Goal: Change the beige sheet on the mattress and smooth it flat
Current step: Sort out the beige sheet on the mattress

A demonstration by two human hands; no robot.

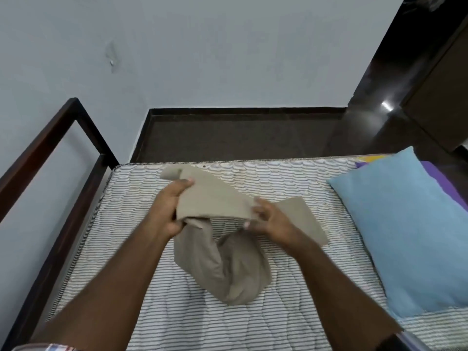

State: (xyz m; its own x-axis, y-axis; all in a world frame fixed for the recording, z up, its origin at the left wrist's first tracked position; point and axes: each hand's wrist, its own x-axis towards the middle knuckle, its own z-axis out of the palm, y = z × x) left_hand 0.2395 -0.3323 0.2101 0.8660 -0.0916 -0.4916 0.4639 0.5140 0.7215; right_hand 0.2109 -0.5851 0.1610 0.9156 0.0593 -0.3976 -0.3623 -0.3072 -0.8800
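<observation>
Surface: striped mattress point(192, 315) lay bare
Sheet: beige sheet point(215, 198) bunched, lifted
Hands: left hand point(166, 211) and right hand point(271, 221) each pinched a fold in curled fingers

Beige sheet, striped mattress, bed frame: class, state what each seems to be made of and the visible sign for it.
Beige sheet: a thin woven cloth, probably cotton, matte; it droops in soft folds between the left hand and the right hand.
Striped mattress: quilted fabric ticking, shown by wavy stitching.
Bed frame: dark, slightly glossy bars, either varnished wood or painted metal.
</observation>
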